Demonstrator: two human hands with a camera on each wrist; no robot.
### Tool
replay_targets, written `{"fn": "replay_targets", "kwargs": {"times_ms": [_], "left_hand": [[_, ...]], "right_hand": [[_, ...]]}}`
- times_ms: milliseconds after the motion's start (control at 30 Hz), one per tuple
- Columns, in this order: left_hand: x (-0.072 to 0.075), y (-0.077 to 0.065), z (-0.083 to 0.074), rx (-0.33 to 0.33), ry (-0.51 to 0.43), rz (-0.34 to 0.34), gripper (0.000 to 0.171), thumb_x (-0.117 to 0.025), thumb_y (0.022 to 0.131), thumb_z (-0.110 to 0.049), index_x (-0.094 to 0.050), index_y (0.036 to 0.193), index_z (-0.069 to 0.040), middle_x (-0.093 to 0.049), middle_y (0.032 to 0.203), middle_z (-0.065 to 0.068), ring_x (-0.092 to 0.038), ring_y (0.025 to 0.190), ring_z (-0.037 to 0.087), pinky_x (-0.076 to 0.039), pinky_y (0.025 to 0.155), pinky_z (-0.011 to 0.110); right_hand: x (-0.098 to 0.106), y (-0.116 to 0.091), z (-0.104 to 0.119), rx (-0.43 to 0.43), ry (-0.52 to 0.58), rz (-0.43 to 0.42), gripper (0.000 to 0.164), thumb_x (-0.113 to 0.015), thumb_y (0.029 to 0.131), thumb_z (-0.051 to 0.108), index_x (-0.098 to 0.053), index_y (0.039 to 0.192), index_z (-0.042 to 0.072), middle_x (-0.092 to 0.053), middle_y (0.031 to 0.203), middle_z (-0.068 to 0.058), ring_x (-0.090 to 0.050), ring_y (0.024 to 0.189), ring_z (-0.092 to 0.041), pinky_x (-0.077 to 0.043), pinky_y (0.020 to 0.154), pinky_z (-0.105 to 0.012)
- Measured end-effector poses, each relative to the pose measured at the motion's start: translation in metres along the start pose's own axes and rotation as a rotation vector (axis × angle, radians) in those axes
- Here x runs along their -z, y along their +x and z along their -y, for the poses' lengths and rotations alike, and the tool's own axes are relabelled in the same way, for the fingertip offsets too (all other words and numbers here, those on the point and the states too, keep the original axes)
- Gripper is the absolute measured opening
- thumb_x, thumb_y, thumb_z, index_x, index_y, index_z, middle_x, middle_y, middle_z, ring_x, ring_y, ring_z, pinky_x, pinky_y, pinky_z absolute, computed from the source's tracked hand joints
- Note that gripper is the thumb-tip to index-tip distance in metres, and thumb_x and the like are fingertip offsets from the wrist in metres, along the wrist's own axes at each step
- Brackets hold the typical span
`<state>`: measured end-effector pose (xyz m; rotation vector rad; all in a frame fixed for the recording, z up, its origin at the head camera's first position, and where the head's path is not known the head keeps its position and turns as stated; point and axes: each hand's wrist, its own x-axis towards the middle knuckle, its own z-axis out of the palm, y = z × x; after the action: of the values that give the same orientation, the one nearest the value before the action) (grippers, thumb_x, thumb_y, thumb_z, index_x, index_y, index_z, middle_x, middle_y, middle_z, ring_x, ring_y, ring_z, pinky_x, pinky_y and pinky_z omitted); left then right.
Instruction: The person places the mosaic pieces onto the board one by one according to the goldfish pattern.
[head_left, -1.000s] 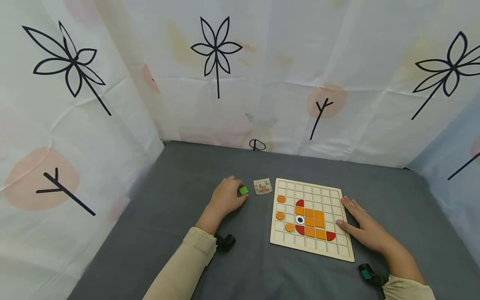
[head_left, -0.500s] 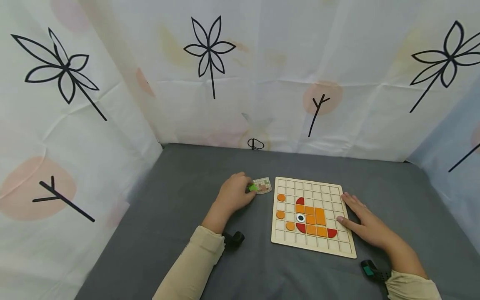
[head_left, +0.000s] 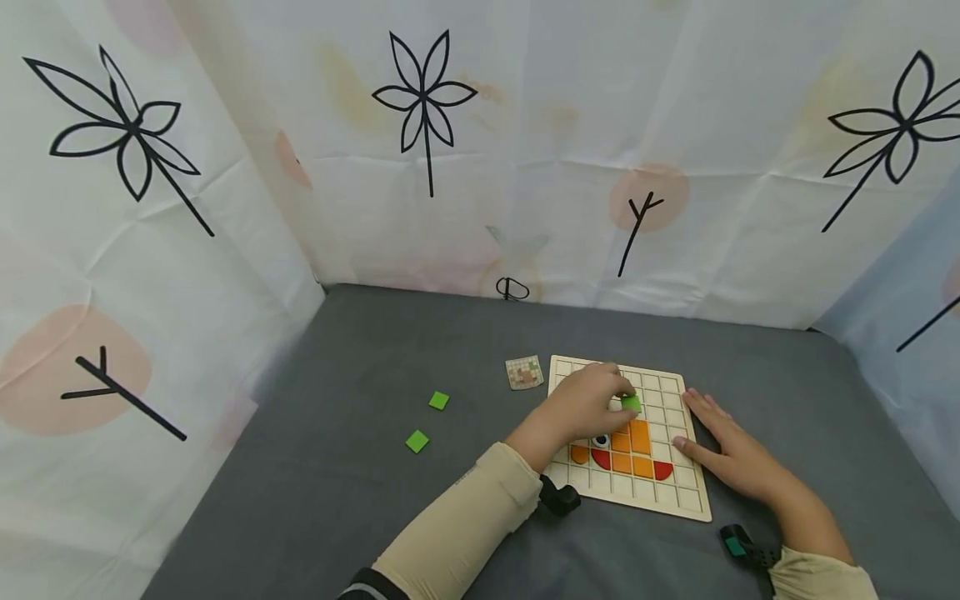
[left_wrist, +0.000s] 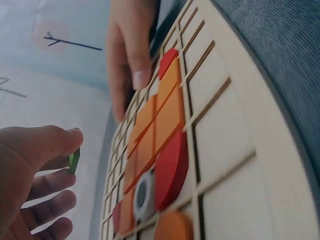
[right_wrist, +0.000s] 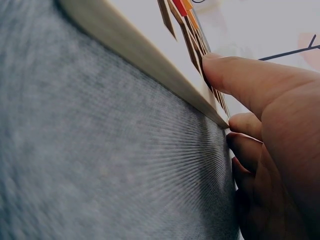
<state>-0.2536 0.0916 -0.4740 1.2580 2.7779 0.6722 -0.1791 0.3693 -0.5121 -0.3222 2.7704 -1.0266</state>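
Note:
My left hand [head_left: 581,406] pinches a green square tile [head_left: 631,403] between thumb and finger, over the upper middle of the wooden grid board [head_left: 678,503]. In the left wrist view the green tile [left_wrist: 74,161] is held edge-on, apart from the board. My right hand [head_left: 738,457] rests at the board's right edge, with the thumb on top and the other fingers along the side. Orange tiles [head_left: 642,467], red quarter-round tiles [head_left: 663,471] and a white eye piece [head_left: 600,441] lie in the grid. The left hand hides part of the board's left side.
Two green square tiles, one nearer [head_left: 417,442] and one farther [head_left: 439,401], lie on the grey cloth left of the board. A small printed pattern card [head_left: 524,372] lies beside the board's far left corner. Patterned curtains [head_left: 480,167] enclose the table.
My left hand has carried the green tile from beside the pattern card rightward over the board. Two green tiles on the cloth have come into view. The right hand stays at the edge.

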Motion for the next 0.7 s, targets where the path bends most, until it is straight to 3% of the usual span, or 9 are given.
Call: {"fn": "replay_targets", "kwargs": {"times_ms": [133, 300, 500, 700], "left_hand": [[-0.015, 0.017, -0.012, 0.013, 0.042, 0.037, 0.030, -0.069, 0.104, -0.038, -0.077, 0.129, -0.024, -0.068, 0.115, -0.009, -0.058, 0.093, 0.001, -0.046, 0.078, 0.014], [-0.030, 0.031, -0.019, 0.023, 0.091, 0.050, 0.028, -0.070, 0.103, -0.036, -0.078, 0.127, -0.026, -0.067, 0.110, -0.010, -0.055, 0.087, 0.001, -0.043, 0.072, 0.015], [-0.041, 0.039, -0.023, 0.044, 0.164, 0.047, 0.023, -0.070, 0.103, -0.038, -0.079, 0.122, -0.029, -0.065, 0.105, -0.011, -0.050, 0.083, 0.003, -0.039, 0.069, 0.018], [-0.044, 0.042, -0.024, 0.064, 0.180, 0.058, 0.028, -0.071, 0.102, -0.042, -0.078, 0.126, -0.030, -0.067, 0.109, -0.012, -0.053, 0.088, 0.002, -0.043, 0.072, 0.018]], "right_hand": [[0.000, -0.002, 0.000, -0.007, 0.010, 0.008, 0.089, -0.065, 0.106, 0.040, -0.014, 0.171, 0.008, -0.009, 0.176, -0.028, 0.000, 0.161, -0.057, -0.003, 0.122, -0.080], [0.000, -0.003, 0.000, -0.012, 0.007, 0.011, 0.089, -0.065, 0.106, 0.040, -0.014, 0.172, 0.009, -0.009, 0.176, -0.027, -0.001, 0.161, -0.057, -0.006, 0.119, -0.082], [0.001, -0.002, 0.000, -0.010, -0.003, 0.001, 0.088, -0.065, 0.106, 0.040, -0.015, 0.172, 0.010, -0.009, 0.176, -0.026, -0.001, 0.161, -0.056, -0.008, 0.118, -0.083], [0.000, -0.002, 0.000, -0.010, -0.005, 0.000, 0.088, -0.065, 0.106, 0.040, -0.015, 0.172, 0.009, -0.011, 0.176, -0.026, -0.001, 0.162, -0.055, -0.008, 0.119, -0.082]]}}
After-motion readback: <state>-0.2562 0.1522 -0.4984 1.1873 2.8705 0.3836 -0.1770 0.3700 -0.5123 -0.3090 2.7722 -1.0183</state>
